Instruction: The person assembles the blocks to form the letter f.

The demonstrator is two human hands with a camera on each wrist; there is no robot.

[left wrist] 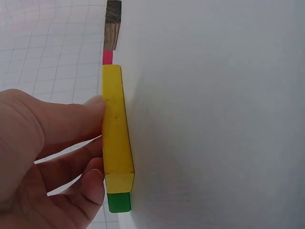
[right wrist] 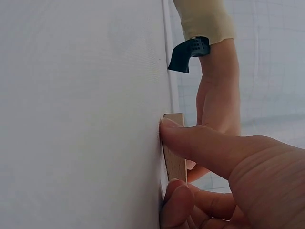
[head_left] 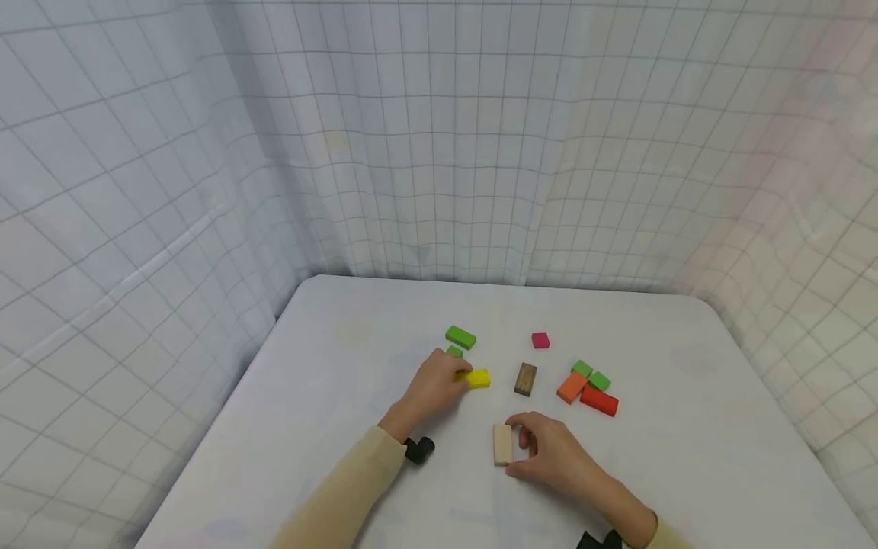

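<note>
My left hand (head_left: 439, 379) has its fingers and thumb curled at the left part of a yellow block (head_left: 478, 378), which lies on the table. In the left wrist view the fingertips are right at the long edge of the yellow block (left wrist: 116, 124), on the side away from the table. My right hand (head_left: 552, 454) spans a pale wooden block (head_left: 503, 444) from its right side, thumb at the near end and index finger at the far end. The right wrist view shows the thumb and fingers about the wooden block (right wrist: 174, 160), close against the tabletop.
Two green blocks (head_left: 461, 337) lie beyond my left hand. A brown block (head_left: 526, 379) and a crimson block (head_left: 540, 341) stand farther back in the middle. On the right, an orange block (head_left: 572, 387), a red cylinder (head_left: 599, 400) and two small green blocks (head_left: 599, 381) form a cluster.
</note>
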